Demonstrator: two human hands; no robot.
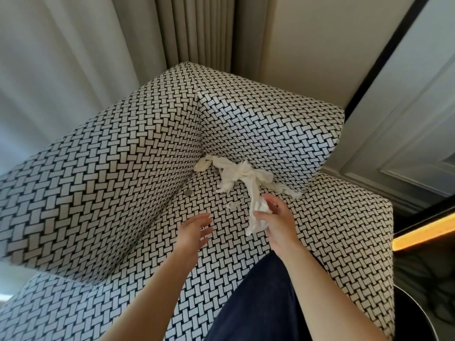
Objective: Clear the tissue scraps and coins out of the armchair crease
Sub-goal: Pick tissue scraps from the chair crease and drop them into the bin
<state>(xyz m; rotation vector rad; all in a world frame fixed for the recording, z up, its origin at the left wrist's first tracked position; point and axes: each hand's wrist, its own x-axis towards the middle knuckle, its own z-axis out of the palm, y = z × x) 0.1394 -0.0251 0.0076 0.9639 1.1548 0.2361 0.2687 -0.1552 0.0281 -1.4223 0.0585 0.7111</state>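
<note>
A black-and-white woven-pattern armchair fills the view. White tissue scraps lie bunched along the crease between seat and back cushion, with one rolled scrap in the corner. A small round coin rests on the seat by the left arm's crease. My right hand grips a long strip of tissue that stretches up to the bunch. Over the seat to its left hovers my left hand, fingers straight, holding nothing.
A dark-trousered leg presses against the seat's front. Curtains hang behind the chair on the left, and a panelled wall stands on the right. A dark round object sits at the lower right.
</note>
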